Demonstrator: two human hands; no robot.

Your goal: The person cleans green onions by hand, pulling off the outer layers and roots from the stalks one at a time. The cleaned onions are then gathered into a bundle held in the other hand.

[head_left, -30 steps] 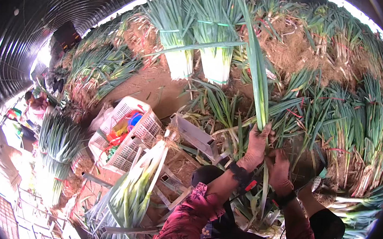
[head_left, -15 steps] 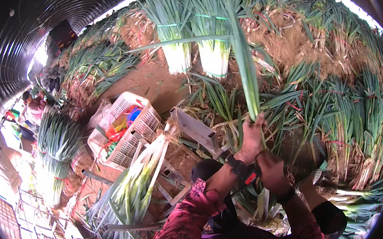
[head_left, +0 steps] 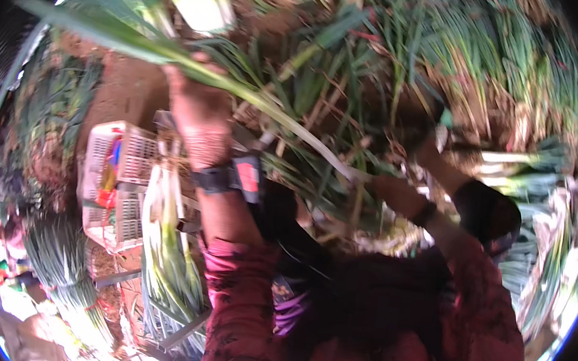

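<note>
A long green onion (head_left: pixel 301 132) slants across the middle of the view, its leaves at the upper left and its pale stem end at the lower right. My left hand (head_left: pixel 198 104) is wrapped round it where the green leaves meet the stalk; motion blurs the fingers somewhat. At the other end, my right hand (head_left: pixel 398 197) is closed on the pale stem end, and the fingers hide its tip. Loose green onions and torn leaves (head_left: pixel 334 86) lie on the ground beyond the stalk.
Left of my left forearm, a white plastic crate (head_left: pixel 138 157) contains colourful bits. Beside it, pale-stemmed green onions (head_left: pixel 172 256) lie across metal bars. Tied bundles (head_left: pixel 205 6) stand at the far left; untrimmed heaps (head_left: pixel 475 87) fill the far right. Another tied bundle (head_left: pixel 62 262) stands lower left.
My left hand has moved left, away from my right hand, which has dropped lower. The green onion has tipped from near upright to slanting leftward. The whole view has shifted right.
</note>
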